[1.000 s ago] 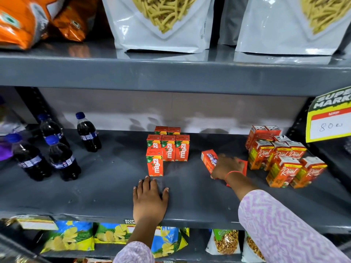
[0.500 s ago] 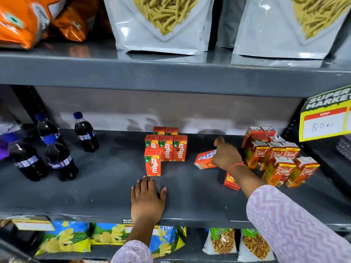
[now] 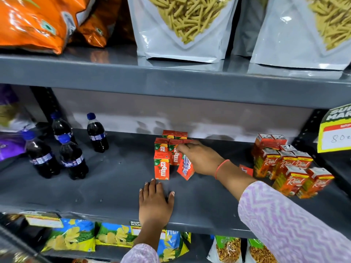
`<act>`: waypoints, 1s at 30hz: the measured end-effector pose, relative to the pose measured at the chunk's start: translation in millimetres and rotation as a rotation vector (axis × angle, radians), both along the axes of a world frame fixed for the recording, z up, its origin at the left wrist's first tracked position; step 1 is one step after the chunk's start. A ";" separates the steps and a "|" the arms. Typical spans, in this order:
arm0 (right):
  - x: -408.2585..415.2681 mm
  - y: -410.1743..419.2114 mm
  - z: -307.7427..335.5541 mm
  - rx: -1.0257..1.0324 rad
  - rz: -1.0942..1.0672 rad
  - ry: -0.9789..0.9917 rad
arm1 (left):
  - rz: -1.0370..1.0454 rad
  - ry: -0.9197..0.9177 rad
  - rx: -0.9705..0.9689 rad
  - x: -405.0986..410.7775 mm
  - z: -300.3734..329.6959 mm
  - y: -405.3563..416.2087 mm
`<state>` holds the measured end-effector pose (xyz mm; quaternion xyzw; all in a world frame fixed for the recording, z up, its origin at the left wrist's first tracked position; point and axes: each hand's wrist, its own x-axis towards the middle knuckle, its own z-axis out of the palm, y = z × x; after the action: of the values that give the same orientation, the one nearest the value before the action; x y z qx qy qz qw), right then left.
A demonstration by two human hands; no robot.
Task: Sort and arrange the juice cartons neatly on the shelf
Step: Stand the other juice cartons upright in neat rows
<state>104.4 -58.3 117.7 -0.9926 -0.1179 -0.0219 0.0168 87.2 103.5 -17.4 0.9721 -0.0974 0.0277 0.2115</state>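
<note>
Your right hand (image 3: 199, 158) reaches across the grey metal shelf (image 3: 114, 186), fingers clamped on a small orange-red juice carton (image 3: 186, 168) held tilted, its lower corner at the shelf surface just right of the front Maaza carton (image 3: 162, 166). That upright carton stands before a tidy cluster of matching orange Maaza cartons (image 3: 171, 143) near the shelf's middle. Your left hand (image 3: 155, 204) lies flat on the shelf's front edge, fingers spread, holding nothing. To the right, a looser group of orange Real juice cartons (image 3: 288, 168) stands, with one flat red carton (image 3: 246, 170) lying beside them. Dark cola bottles with blue caps (image 3: 72, 158) stand well apart on the left.
</note>
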 end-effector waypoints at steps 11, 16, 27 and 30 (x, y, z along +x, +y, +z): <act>15.1 9.9 -11.2 0.169 0.003 0.192 | 0.002 0.009 0.012 2.2 -2.4 1.3; 21.2 1.9 5.4 0.194 -0.001 0.248 | 0.002 0.007 0.007 1.1 -3.7 2.6; 28.1 13.0 16.9 0.042 -0.103 0.248 | 0.002 0.016 0.012 2.6 -1.9 1.6; 31.2 17.0 13.5 -0.023 -0.156 0.182 | 0.002 0.010 0.014 2.2 -2.0 1.5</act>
<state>135.6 -41.4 131.2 -0.9968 -0.0384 0.0684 0.0145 89.4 105.0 -19.5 0.9737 -0.0955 0.0224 0.2054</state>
